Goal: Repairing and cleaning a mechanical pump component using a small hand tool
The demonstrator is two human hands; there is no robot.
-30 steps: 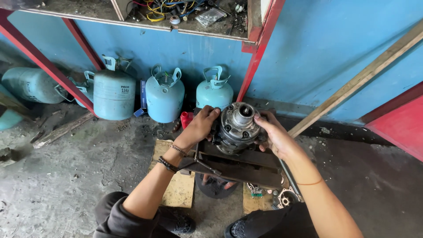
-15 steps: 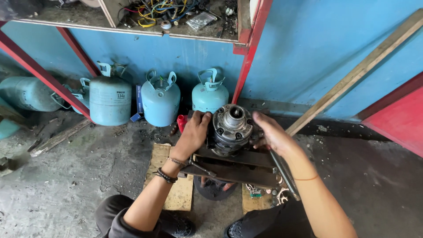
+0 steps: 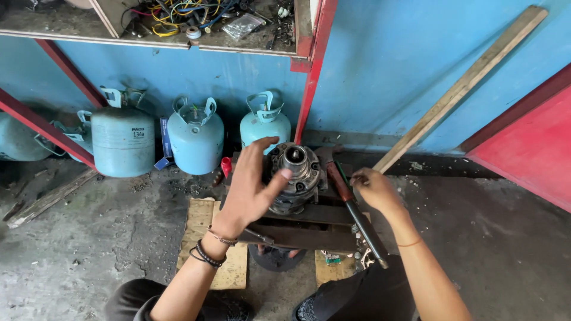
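A round grey metal compressor part with a central shaft stands upright on a dark metal block, which rests on wooden boards. My left hand hovers open beside the part's left flank, fingers spread, thumb near its rim. My right hand sits to the right of the part, fingers curled by a long tool with a reddish-brown and black handle lying across the block; whether it grips the tool is unclear.
Three pale blue gas cylinders stand against the blue wall, with another one lying at the left. A red shelf frame carries tangled wires. A wooden plank leans on the wall. A red panel is at right.
Both hands have come off the compressor part. My left hand opened and lifted beside it; my right hand moved right to the tool handle. The camera view shifted slightly.
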